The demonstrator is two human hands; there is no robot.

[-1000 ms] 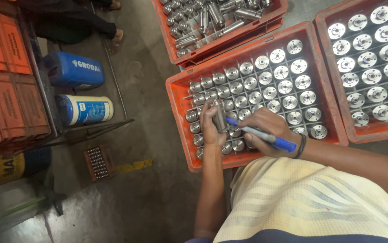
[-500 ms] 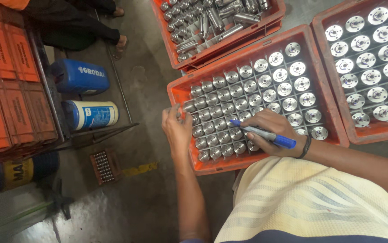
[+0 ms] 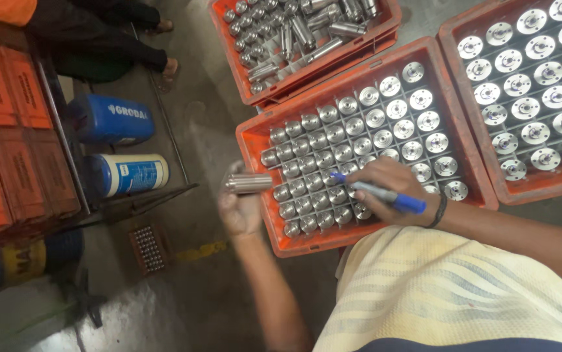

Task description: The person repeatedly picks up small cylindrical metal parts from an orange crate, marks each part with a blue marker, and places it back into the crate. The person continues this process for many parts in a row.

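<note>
I saw my left hand [image 3: 240, 208] gripping a steel cylinder [image 3: 248, 183], long axis horizontal, just left of the orange crate [image 3: 255, 140]; my right hand [image 3: 391, 189], closed on a blue marker [image 3: 380, 193], rested over the crate's standing cylinders.

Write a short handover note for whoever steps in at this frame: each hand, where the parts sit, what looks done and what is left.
Left hand: holds one metal cylinder lying sideways, lifted just outside the left edge of the middle orange crate.
Right hand: holds a blue marker, tip over the crate's lower rows.
Parts: the middle crate's grid is nearly full of upright cylinders; the far crate holds loose ones in a heap; the right crate holds flanged pieces in rows.
Done: one cylinder is out of the grid.
Left: it is not back in a cell; any marks on the pieces are too small to tell.
</note>
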